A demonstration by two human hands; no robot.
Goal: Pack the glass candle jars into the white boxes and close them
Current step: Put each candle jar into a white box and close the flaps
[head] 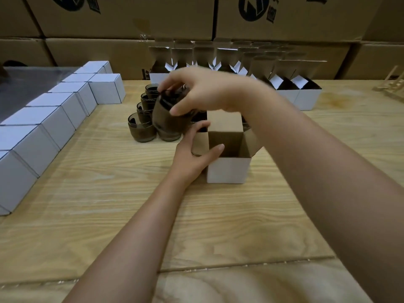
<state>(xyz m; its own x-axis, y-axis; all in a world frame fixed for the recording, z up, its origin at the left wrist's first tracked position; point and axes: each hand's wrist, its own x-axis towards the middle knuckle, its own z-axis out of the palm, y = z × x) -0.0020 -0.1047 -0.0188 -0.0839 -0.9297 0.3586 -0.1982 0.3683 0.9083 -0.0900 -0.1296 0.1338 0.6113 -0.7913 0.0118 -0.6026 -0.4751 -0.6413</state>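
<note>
Wooden table (pixel 109 215) bears dark smoky jar (pixel 162 115) gripped by right hand (pixel 196 92).

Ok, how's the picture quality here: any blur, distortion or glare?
Head view: the right hand and the jar it grips are motion-blurred; the left hand on the open box is sharper; wide-angle distortion stretches the closed boxes at left; lighting is soft and even, no glare.

The jar (pixel 167 115) in the right hand (pixel 196 92) is smeared by motion, its rim covered by that hand. The cluster of jars (pixel 142 130) runs on behind the open box (pixel 228 169), count unclear. At 9 o'clock the closed boxes (pixel 26 149) run off the edge; at 2 o'clock a wooden rack (pixel 391 84) is cut off.
</note>
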